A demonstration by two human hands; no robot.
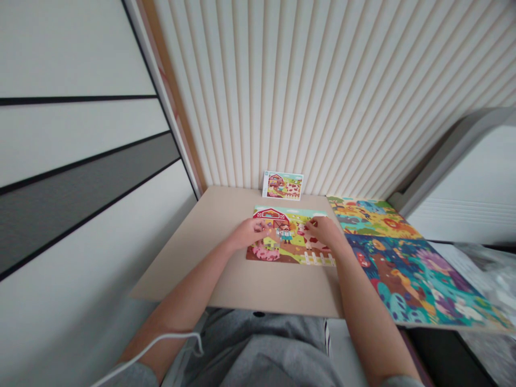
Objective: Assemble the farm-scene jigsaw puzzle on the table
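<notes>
On my head feed, the left hand (pixel 250 234) and the right hand (pixel 324 232) are apart, both reaching to 12 o'clock and curled down onto a flat, brightly printed farm jigsaw puzzle (pixel 292 251). A cartoon farmer figure shows in the gap between them. The left fingertips (pixel 266 228) and right fingertips (pixel 309 222) touch the puzzle's surface, but I cannot tell whether either hand is clamped on a small piece.

The puzzle lies near the far edge of a pale beige rectangular tabletop (pixel 193 269), squarely in front of the body, which puts it within easy reach of both hands. At 12 o'clock, a small white-bordered farm picture card (pixel 282 185) stands propped against a pleated white wall panel (pixel 322 97), its face turned toward me so it can be read from this seat. At 2 to 4 o'clock, a large, colourful printed board of animals and foliage (pixel 411 279) overlaps the table's right edge. A thin white cable (pixel 161 341) crosses the left forearm.
</notes>
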